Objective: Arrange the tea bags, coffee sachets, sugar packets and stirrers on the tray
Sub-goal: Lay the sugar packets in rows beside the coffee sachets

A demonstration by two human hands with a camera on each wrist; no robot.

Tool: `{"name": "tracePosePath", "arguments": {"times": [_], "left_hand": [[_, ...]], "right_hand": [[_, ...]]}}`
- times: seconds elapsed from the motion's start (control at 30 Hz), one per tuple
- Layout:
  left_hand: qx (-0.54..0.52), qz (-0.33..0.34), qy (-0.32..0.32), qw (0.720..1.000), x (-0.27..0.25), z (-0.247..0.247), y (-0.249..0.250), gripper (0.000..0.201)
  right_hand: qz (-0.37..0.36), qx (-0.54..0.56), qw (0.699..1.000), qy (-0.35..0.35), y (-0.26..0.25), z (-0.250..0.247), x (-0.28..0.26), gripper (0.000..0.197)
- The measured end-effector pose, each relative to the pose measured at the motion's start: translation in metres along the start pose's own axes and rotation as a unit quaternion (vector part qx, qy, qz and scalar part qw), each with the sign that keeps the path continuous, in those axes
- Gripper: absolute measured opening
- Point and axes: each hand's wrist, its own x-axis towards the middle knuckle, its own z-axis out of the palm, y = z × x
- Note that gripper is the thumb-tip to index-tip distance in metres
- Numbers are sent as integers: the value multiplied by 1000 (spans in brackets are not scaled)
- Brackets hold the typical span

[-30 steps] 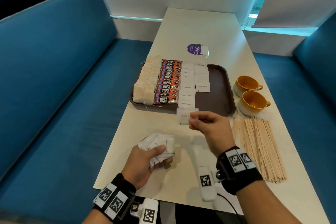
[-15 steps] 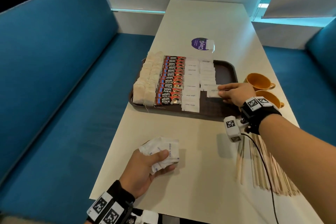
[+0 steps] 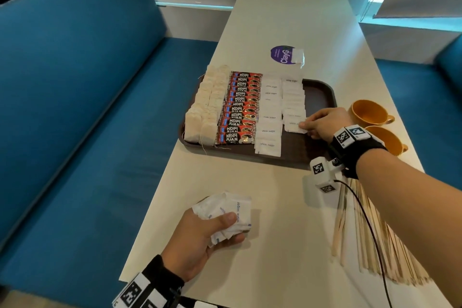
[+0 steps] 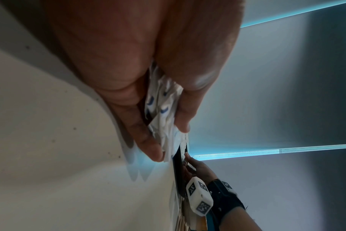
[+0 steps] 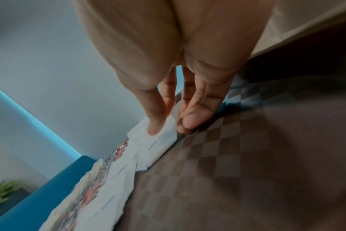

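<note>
Sugar, in thin white paper packets [image 3: 295,125], looks light and floppy (best pinched at an edge), as right hand [image 3: 325,124] does on the dark brown plastic tray [image 3: 320,97], left hand [image 3: 200,240] clutching a crumpled bunch [image 3: 225,212].

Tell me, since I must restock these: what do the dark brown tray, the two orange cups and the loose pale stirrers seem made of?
The dark brown tray looks like moulded plastic: rounded corners, raised rim, a faint checkered texture in the right wrist view. The two orange cups seem glazed ceramic, judging by thick walls and a soft sheen. The pale stirrers appear to be thin wooden sticks, matte and tan.
</note>
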Motion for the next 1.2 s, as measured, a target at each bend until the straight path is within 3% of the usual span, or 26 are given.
{"name": "tracePosePath", "arguments": {"times": [0.13,0.33,0.43,0.5,0.57,0.67,0.83,1.03,1.2], "left_hand": [[2,0,-1,1000,2,-1,-1,47],[25,9,-17,999,1,-3,-3,50],[27,22,-20,999,0,-3,-3,47],[27,31,-23,999,-2,-3,-4,43],[29,39,-24,999,-4,-1,-3,42],[47,45,-21,998,-6,1,-2,43],[58,38,-12,998,-10,4,-3,49],[32,55,29,998,-14,7,-3,45],[6,42,50,998,-9,11,-1,35]], "right_hand": [[46,17,999,14,-7,1,3,27],[17,-8,1000,9,-7,-5,-5,29],[-4,-42,999,28,-14,-12,-34,16],[-23,40,998,34,-20,-9,-71,9],[-62,117,991,-17,-22,-1,-118,9],[-99,123,980,-124,-5,21,-178,5],[-33,174,964,-201,36,60,-231,28],[18,244,954,-172,54,69,-253,15],[41,290,947,-135,60,68,-259,27]]}}
